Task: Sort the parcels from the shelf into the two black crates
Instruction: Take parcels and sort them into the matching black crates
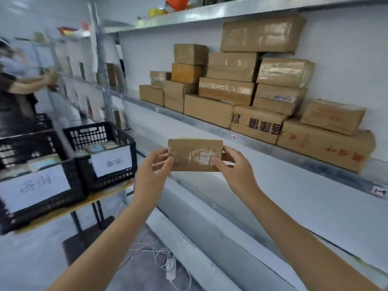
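At the upper left of the frame, blurred, another person (14, 85) stands facing a far run of shelving. Below, at the lower left, two black crates sit side by side on a wooden table (100, 196). The nearer black crate (73, 198) carries a white paper label (33, 190) whose handwriting is too smeared to read. The farther black crate (113, 181), just right of it and touching it, has a label (112, 160) reading 泰安. Both crates hold small flat packets, which show above their rims. On the floor at the bottom centre lie a white adapter (170, 267) and its tangled thin cable.

In the centre of the frame the small brown parcel (195, 154) is held up in the air, in front of the shelf edge and well apart from the crates. Its taped face is turned toward the camera, and the label on it is blurred. The left hand (151, 171) grips the parcel's left end, thumb on the front and fingers behind. The right hand (233, 166) grasps the right end the same way.

From the centre to the right of the frame, a metal shelf (210, 127) bears a stack of taped cardboard parcels (231, 91), piled several high against the white wall. Some of them carry dark or red characters. On the upper shelf, at the top of the frame, stand an orange object (177, 2) and a yellow one.
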`<action>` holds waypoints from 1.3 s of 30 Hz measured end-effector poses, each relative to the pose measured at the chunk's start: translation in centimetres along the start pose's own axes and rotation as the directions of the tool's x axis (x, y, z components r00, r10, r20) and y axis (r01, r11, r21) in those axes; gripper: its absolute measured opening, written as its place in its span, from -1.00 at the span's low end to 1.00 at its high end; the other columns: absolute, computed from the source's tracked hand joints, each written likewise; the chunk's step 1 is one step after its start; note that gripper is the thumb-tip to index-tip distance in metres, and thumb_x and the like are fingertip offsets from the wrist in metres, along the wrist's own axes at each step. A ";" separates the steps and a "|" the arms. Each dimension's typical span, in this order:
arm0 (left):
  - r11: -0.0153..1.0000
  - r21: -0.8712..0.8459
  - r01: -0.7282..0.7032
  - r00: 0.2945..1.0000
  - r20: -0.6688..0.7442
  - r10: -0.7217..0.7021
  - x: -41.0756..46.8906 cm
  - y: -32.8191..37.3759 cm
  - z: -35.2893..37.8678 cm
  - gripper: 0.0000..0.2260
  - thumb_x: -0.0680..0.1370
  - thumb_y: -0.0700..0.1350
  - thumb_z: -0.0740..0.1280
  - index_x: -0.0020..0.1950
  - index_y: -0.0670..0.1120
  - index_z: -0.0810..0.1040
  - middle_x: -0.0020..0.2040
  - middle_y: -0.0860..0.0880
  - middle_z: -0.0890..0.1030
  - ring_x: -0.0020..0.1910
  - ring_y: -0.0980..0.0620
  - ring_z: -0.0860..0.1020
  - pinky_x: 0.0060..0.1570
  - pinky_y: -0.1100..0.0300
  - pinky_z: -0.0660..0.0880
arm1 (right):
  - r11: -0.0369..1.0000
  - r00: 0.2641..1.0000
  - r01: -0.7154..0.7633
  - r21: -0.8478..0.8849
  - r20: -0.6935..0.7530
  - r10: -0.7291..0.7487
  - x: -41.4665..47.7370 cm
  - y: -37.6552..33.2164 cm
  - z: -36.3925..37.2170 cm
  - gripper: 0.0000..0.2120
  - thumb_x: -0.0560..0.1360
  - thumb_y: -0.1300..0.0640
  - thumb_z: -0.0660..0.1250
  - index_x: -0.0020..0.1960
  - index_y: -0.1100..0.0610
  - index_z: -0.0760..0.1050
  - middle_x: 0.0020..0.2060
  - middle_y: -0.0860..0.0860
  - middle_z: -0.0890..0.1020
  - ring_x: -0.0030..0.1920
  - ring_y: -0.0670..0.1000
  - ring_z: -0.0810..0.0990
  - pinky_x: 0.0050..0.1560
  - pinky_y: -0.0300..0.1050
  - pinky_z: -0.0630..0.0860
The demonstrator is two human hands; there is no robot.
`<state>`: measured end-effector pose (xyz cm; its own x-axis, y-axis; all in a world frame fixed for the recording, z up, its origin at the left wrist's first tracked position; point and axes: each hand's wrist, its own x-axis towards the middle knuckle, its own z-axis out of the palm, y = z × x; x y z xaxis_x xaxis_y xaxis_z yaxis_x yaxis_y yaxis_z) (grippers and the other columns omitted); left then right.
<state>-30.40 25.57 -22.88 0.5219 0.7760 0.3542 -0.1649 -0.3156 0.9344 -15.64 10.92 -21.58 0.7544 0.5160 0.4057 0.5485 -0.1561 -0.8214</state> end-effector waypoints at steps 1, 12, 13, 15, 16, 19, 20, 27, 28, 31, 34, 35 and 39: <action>1.000 0.022 0.004 1.000 -0.022 -0.003 -0.2 -0.8 -1.4 -0.86 0.59 -0.17 0.36 0.12 0.01 0.58 -0.01 0.08 0.65 0.02 0.09 0.65 -0.03 0.24 0.56 | 1.000 1.000 0.006 0.017 0.029 -0.006 -0.2 0.0 1.6 -0.66 0.55 0.06 0.38 0.31 0.06 0.51 0.12 -0.04 0.59 0.04 -0.17 0.56 -0.08 -0.53 0.44; 0.948 0.279 0.153 0.935 -0.350 -0.048 -1.7 -8.3 -13.4 -0.86 0.58 -0.21 0.36 0.13 -0.07 0.59 0.08 -0.02 0.51 0.01 0.12 0.56 -0.01 0.38 0.48 | 0.933 0.926 -0.183 0.309 0.374 0.057 -1.0 -0.6 17.2 -0.80 0.58 -0.03 0.32 -0.08 0.08 0.42 -0.03 0.05 0.55 0.02 0.07 0.64 -0.05 0.10 0.67; 0.946 0.279 0.165 0.930 -0.362 -0.055 -1.5 -8.7 -14.1 -0.87 0.58 -0.21 0.36 0.09 -0.04 0.58 0.07 -0.01 0.51 0.00 0.10 0.56 -0.04 0.39 0.45 | 0.933 0.920 -0.187 0.308 0.388 0.057 -0.7 -0.7 18.3 -0.80 0.59 -0.02 0.32 -0.08 0.09 0.41 -0.01 0.08 0.54 0.04 0.08 0.63 -0.06 0.10 0.68; 0.944 0.273 0.186 0.921 -0.384 -0.070 -0.6 -9.5 -15.4 -0.86 0.58 -0.26 0.34 0.03 -0.02 0.57 0.06 -0.01 0.54 -0.01 0.11 0.57 -0.07 0.41 0.45 | 0.939 0.907 -0.190 0.286 0.417 0.057 0.2 -0.9 20.4 -0.80 0.59 0.03 0.33 -0.05 0.14 0.40 0.01 0.10 0.53 0.03 0.05 0.62 -0.06 0.08 0.68; 0.943 0.263 0.203 0.914 -0.396 -0.086 0.0 -10.0 -16.0 -0.85 0.58 -0.27 0.33 0.02 -0.02 0.57 0.07 -0.01 0.55 -0.01 0.12 0.57 -0.08 0.41 0.45 | 0.942 0.901 -0.189 0.278 0.431 0.054 0.8 -0.8 21.5 -0.79 0.59 0.04 0.33 -0.02 0.18 0.40 0.02 0.09 0.53 0.03 0.04 0.61 -0.05 0.08 0.68; 0.948 0.188 0.257 0.892 -0.424 -0.158 2.0 -11.3 -17.9 -0.85 0.59 -0.26 0.29 -0.02 -0.02 0.56 0.09 0.00 0.60 0.02 0.07 0.58 -0.06 0.29 0.44 | 0.945 0.882 -0.192 0.266 0.469 0.047 2.8 -1.1 24.8 -0.77 0.57 0.11 0.37 0.05 0.24 0.39 0.02 0.05 0.53 0.02 0.02 0.62 -0.02 0.06 0.67; 0.950 0.158 0.268 0.885 -0.430 -0.179 2.8 -11.7 -18.5 -0.85 0.60 -0.25 0.28 -0.04 -0.01 0.56 0.08 0.00 0.62 0.03 0.05 0.59 -0.05 0.25 0.46 | 0.944 0.880 -0.192 0.268 0.473 0.045 3.6 -1.2 25.9 -0.78 0.56 0.13 0.38 0.05 0.23 0.39 0.01 0.03 0.54 0.03 0.03 0.63 -0.01 0.03 0.67; 0.949 0.041 0.313 0.848 -0.462 -0.260 8.6 -14.8 -23.3 -0.85 0.62 -0.16 0.26 -0.14 -0.04 0.52 -0.10 -0.09 0.65 0.00 -0.21 0.62 0.03 -0.12 0.56 | 0.978 0.858 -0.125 0.165 0.513 0.023 8.4 -2.5 33.0 -0.79 0.51 0.23 0.43 -0.04 0.12 0.38 0.01 0.02 0.61 0.04 -0.02 0.62 -0.06 -0.33 0.54; 0.946 0.030 0.323 0.841 -0.467 -0.273 9.3 -15.2 -23.9 -0.83 0.63 -0.14 0.26 -0.16 -0.04 0.50 -0.11 -0.11 0.64 0.01 -0.23 0.61 0.06 -0.15 0.56 | 0.983 0.847 -0.108 0.145 0.531 0.015 9.1 -2.6 33.9 -0.78 0.50 0.24 0.44 -0.03 0.15 0.38 0.01 -0.01 0.60 0.05 -0.05 0.60 -0.07 -0.37 0.50; 0.938 0.028 0.345 0.826 -0.483 -0.289 11.1 -16.2 -25.9 -0.74 0.64 -0.03 0.25 -0.25 0.03 0.43 -0.10 -0.12 0.61 0.05 -0.22 0.57 0.13 -0.19 0.52 | 0.992 0.816 -0.068 0.107 0.579 -0.007 10.6 -2.8 36.9 -0.75 0.49 0.29 0.44 0.02 0.25 0.37 -0.02 -0.13 0.57 0.01 -0.21 0.54 -0.12 -0.45 0.49; 0.940 0.000 0.342 0.800 -0.525 -0.291 12.6 -17.1 -27.6 -0.72 0.63 0.10 0.23 -0.20 -0.01 0.43 -0.04 -0.11 0.62 0.08 -0.18 0.57 0.15 -0.19 0.49 | 0.993 0.782 -0.046 0.111 0.622 -0.033 11.3 -2.7 39.7 -0.71 0.46 0.30 0.47 0.01 0.24 0.36 0.02 -0.11 0.60 0.00 -0.26 0.56 0.01 -0.33 0.55; 0.937 -0.013 0.348 0.789 -0.536 -0.300 13.0 -17.5 -28.0 -0.69 0.62 0.16 0.24 -0.19 -0.04 0.43 -0.04 -0.11 0.62 0.08 -0.17 0.57 0.14 -0.19 0.50 | 0.994 0.770 -0.040 0.097 0.637 -0.031 11.5 -2.5 40.5 -0.70 0.45 0.29 0.48 0.00 0.21 0.36 0.03 -0.13 0.61 0.00 -0.25 0.57 0.07 -0.25 0.57; 0.927 -0.099 0.362 0.761 -0.543 -0.355 14.2 -18.8 -28.3 -0.68 0.57 0.15 0.31 -0.16 -0.09 0.44 -0.07 -0.05 0.62 0.02 -0.05 0.57 0.10 -0.08 0.53 | 0.996 0.761 -0.012 0.088 0.647 -0.048 12.6 -1.8 42.2 -0.69 0.44 0.26 0.50 -0.04 0.11 0.35 0.05 -0.19 0.60 0.07 -0.18 0.59 0.12 -0.11 0.60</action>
<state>-43.54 57.99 -34.34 0.0010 0.9991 -0.0427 -0.0465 0.0427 0.9980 -22.31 53.25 -31.92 0.3140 0.9453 0.0886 0.5059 -0.0876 -0.8581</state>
